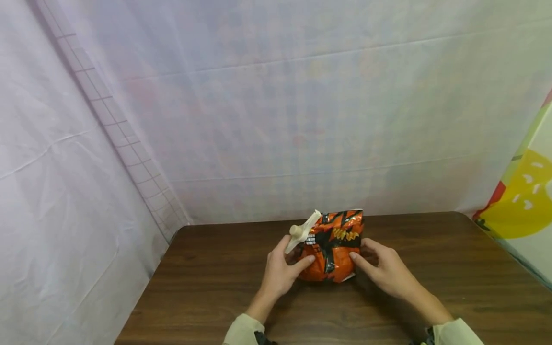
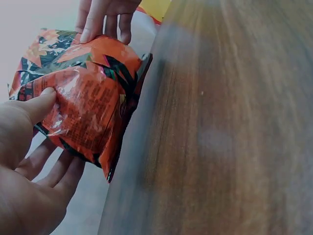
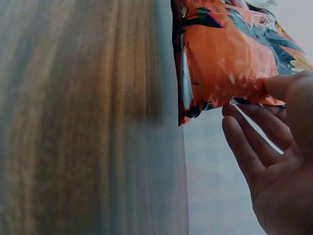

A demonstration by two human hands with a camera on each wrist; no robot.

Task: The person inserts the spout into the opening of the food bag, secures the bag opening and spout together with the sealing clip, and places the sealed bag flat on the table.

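An orange and black snack bag (image 1: pixel 338 261), glossy and puffed, is held up over the table between both hands. Across its upper left corner sits a cream bag clip (image 1: pixel 303 233) with a round knob. My left hand (image 1: pixel 281 269) pinches the bag's left side, thumb on the near face. On the opposite side, my right hand (image 1: pixel 387 269) pinches the edge between thumb and fingers. Small print covers the near face of the bag (image 2: pixel 85 105) in the left wrist view. In the right wrist view, several fingers of the right hand (image 3: pixel 279 156) reach behind the bag.
A dark wood-grain table (image 1: pixel 207 287) lies beneath the hands. Pale fabric (image 1: pixel 276 120) hangs along its back edge, and white fabric (image 1: pixel 56 191) hangs at the left. A colourful printed sheet (image 1: pixel 530 191) is at the right.
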